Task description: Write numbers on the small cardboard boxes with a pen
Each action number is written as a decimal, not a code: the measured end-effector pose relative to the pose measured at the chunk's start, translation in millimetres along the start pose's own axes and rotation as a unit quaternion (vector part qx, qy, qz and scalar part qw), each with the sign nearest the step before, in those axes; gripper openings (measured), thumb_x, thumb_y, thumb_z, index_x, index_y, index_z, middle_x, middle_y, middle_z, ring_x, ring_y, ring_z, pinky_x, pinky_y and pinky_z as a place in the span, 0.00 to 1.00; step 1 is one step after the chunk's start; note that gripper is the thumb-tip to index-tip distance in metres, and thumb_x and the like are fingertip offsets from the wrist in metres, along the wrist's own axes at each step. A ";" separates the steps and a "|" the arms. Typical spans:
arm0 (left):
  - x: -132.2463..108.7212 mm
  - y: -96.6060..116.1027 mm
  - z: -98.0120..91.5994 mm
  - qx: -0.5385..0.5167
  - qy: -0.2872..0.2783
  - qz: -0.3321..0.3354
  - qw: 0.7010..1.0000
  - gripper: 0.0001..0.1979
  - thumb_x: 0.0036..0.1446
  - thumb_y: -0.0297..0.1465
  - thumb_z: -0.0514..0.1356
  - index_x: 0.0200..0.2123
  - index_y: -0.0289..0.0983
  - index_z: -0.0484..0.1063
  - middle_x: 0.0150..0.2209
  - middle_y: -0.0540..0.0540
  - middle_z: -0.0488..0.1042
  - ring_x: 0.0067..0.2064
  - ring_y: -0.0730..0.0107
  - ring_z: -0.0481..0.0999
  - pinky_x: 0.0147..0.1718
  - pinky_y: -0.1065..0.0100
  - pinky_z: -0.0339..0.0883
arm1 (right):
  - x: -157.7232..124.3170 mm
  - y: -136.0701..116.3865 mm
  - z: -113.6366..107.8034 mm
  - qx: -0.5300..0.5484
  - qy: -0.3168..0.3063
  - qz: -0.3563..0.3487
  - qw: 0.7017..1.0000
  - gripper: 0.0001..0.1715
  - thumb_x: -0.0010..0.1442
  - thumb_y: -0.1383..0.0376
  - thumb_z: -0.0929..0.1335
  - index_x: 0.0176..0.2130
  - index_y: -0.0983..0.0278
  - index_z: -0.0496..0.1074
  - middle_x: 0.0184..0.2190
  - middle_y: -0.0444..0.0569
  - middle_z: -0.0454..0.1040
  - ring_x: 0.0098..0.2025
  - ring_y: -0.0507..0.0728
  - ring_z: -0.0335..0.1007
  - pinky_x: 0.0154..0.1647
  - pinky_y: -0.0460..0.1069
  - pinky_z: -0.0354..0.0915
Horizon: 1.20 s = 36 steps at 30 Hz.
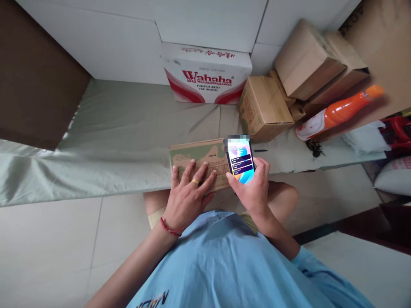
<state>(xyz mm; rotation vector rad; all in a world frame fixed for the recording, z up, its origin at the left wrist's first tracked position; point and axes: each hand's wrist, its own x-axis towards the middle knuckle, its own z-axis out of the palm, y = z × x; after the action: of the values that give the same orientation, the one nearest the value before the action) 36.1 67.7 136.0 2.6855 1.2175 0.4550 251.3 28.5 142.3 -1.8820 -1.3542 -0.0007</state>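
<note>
My left hand (191,186) lies with fingers spread on the side of a brown and green cardboard box (183,153), which has "COCONUT" lettering partly showing. The box sits at the front edge of a cloth-covered surface (122,128), close to my lap. In my right hand (253,186) is a smartphone (242,164), fingers wrapped round its edges. Its lit screen faces me and shows a clock and several notification bars. The phone covers the right end of the box. A dark, thin pen-like item (260,150) lies just right of the phone.
A white and red Wahaha carton (208,79) stands against the wall. Right of it are a smaller cardboard box (265,107) and stacked brown boxes (308,60). An orange bottle (343,109) and keys (315,149) are further right. A dark brown panel (38,77) stands at left.
</note>
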 end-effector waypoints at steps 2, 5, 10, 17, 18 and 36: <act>0.0 0.0 -0.4 -0.001 -0.001 0.000 1.000 0.28 0.70 0.39 0.67 0.71 0.47 0.74 0.73 0.36 0.70 0.77 0.30 0.62 0.76 0.25 0.40 | -0.2 -0.1 -1.0 0.008 0.006 -0.009 1.000 0.40 0.60 0.48 0.78 0.61 0.61 0.63 0.57 0.60 0.69 0.60 0.68 0.71 0.62 0.67 0.74; -0.4 0.0 -0.8 0.003 0.001 0.004 1.000 0.28 0.69 0.39 0.67 0.70 0.46 0.74 0.73 0.36 0.70 0.77 0.29 0.63 0.75 0.24 0.43 | -2.9 5.7 -5.0 0.032 0.025 -0.029 0.999 0.40 0.60 0.47 0.78 0.60 0.61 0.64 0.56 0.59 0.69 0.59 0.66 0.72 0.62 0.66 0.73; -1.3 -0.7 1.0 -0.006 0.003 0.006 1.000 0.29 0.69 0.38 0.68 0.71 0.46 0.73 0.74 0.35 0.69 0.77 0.27 0.62 0.74 0.21 0.44 | -7.5 60.6 -18.3 0.018 0.064 0.041 0.997 0.43 0.55 0.42 0.79 0.58 0.62 0.66 0.56 0.59 0.69 0.57 0.68 0.72 0.62 0.68 0.71; -1.6 -1.4 4.4 -0.031 0.010 -0.001 0.999 0.29 0.70 0.37 0.67 0.72 0.48 0.72 0.75 0.36 0.68 0.78 0.27 0.60 0.74 0.19 0.41 | 24.3 196.3 -48.7 -0.145 0.064 0.273 0.949 0.42 0.46 0.50 0.81 0.52 0.68 0.69 0.55 0.69 0.71 0.65 0.76 0.67 0.69 0.70 0.65; -1.5 -1.3 4.5 -0.032 0.010 -0.001 0.999 0.29 0.70 0.38 0.67 0.72 0.48 0.72 0.75 0.36 0.68 0.78 0.26 0.60 0.73 0.19 0.41 | 31.3 210.4 -53.4 -0.163 0.060 0.299 0.938 0.43 0.46 0.52 0.82 0.53 0.70 0.69 0.56 0.71 0.71 0.65 0.76 0.67 0.69 0.69 0.65; -0.7 -0.4 2.0 0.004 -0.002 0.005 1.000 0.29 0.70 0.39 0.66 0.72 0.48 0.72 0.75 0.36 0.68 0.77 0.27 0.61 0.73 0.19 0.47 | 107.7 267.1 -39.2 -0.291 -0.068 0.364 0.882 0.47 0.53 0.49 0.80 0.61 0.71 0.70 0.65 0.77 0.68 0.69 0.80 0.67 0.69 0.68 0.66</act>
<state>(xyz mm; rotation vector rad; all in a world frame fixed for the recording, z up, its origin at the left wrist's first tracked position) 36.0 67.3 133.9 2.7003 1.2071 0.4475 526.9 62.3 56.3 -2.8601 -0.6752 0.1192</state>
